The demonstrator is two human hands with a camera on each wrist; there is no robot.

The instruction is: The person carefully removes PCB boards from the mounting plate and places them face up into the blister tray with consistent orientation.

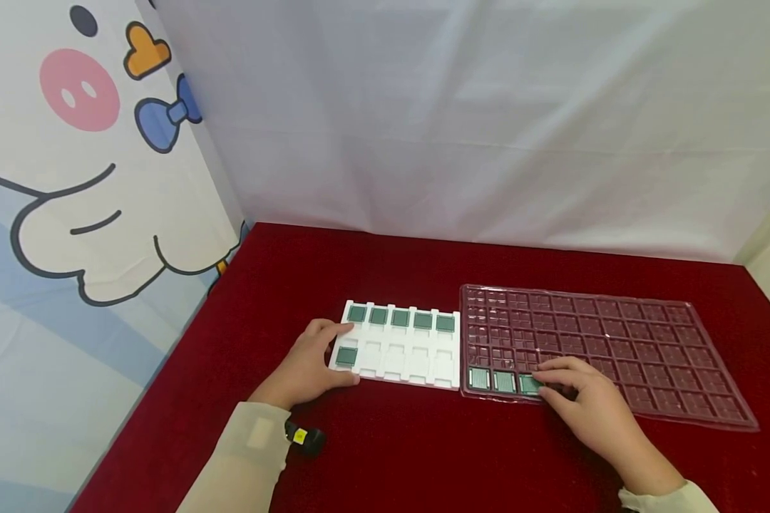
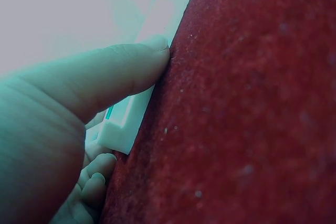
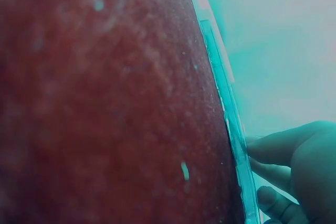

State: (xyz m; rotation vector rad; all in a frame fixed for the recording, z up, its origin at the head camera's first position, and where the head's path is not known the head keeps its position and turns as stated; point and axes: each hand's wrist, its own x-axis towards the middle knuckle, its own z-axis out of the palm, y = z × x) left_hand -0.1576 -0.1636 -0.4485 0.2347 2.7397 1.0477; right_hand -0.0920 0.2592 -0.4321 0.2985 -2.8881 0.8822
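Observation:
A white tray (image 1: 396,360) lies on the red cloth, with green square chips along its back row and one green chip (image 1: 346,356) at the front left. My left hand (image 1: 304,363) holds its left end, thumb (image 2: 121,74) along the front edge and fingers at the side. To its right is a clear plastic blister tray (image 1: 606,335) with many pockets. Two green chips with pale stripes, one of them the corner chip (image 1: 479,378), fill its leftmost front pockets. In the third pocket my right hand (image 1: 584,406) pinches another green chip (image 1: 529,385) between thumb and fingers.
The red cloth (image 1: 423,456) covers the table. A black strap with a yellow label (image 1: 301,435) is by my left wrist. A white curtain (image 1: 455,128) hangs behind the table, and a cartoon-printed cloth (image 1: 70,214) stands at the left.

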